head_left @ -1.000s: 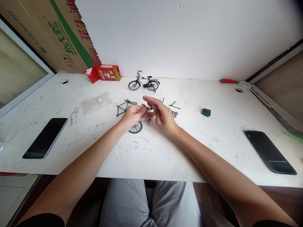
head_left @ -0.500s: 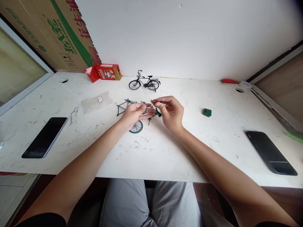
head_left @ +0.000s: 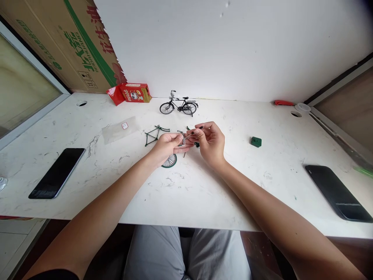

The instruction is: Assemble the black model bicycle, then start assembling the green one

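Observation:
My left hand (head_left: 164,148) pinches a small silver model-bicycle handlebar (head_left: 182,144) between thumb and fingers. In my right hand (head_left: 213,144) is a thin screwdriver (head_left: 190,135) with a dark handle, its slim shaft slanting down to the left. The tip meets or nearly meets the handlebar; contact is too small to tell. Under and beside my left hand lie a green bicycle frame (head_left: 152,137) and a green-rimmed spoked wheel (head_left: 170,160), the wheel partly hidden by the hand. More dark green parts (head_left: 197,144) lie behind my hands, mostly covered.
An assembled black model bicycle (head_left: 178,105) stands at the back. Around the table are a clear plastic bag (head_left: 116,132), a red box (head_left: 136,93), a green block (head_left: 256,142), a phone (head_left: 56,173) at left, another dark phone (head_left: 335,192) at right, and a red-handled item (head_left: 283,102).
The screwdriver has swung from nearly level to a slant, its shaft now down at the handlebar. My right hand has turned slightly; the whole view has shifted a little.

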### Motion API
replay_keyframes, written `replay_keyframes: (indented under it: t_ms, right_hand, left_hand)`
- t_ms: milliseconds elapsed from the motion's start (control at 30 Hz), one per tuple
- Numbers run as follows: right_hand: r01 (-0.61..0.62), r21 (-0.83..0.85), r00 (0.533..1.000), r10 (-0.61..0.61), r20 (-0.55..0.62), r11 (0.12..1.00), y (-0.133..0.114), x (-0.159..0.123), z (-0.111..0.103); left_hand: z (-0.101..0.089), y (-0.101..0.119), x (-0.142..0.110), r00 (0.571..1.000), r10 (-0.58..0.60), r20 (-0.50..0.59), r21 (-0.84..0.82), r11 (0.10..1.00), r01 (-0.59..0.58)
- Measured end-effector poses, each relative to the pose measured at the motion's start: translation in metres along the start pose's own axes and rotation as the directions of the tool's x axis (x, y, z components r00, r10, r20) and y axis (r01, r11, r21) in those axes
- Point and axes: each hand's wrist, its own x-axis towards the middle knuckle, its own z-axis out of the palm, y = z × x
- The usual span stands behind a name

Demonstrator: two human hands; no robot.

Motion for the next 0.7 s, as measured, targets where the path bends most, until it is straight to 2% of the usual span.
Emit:
replay_keyframes:
  t_ms: [267, 467, 700]
  right_hand:
    - [-0.002, -0.068, 1.000, 0.002, -0.004, 0.998, -0.001, -0.001, 0.000]
    - [0.173, -0.249, 0.982, -0.186, -0.030, 0.953, -0.011, -0.001, 0.000]
    - [0.158, -0.198, 0.979, -0.179, -0.095, 0.967, -0.009, -0.002, -0.002]
  left_hand:
    - [-0.002, -0.004, 0.001, 1.000, 0.012, -0.006, 0.011, 1.000, -0.012]
    - [-0.001, -0.008, 0.002, 0.999, 0.027, -0.034, 0.000, 1.000, -0.027]
    - [0.002, -0.012, 0.001, 0.999, 0.013, -0.044, -0.033, 0.999, -0.014]
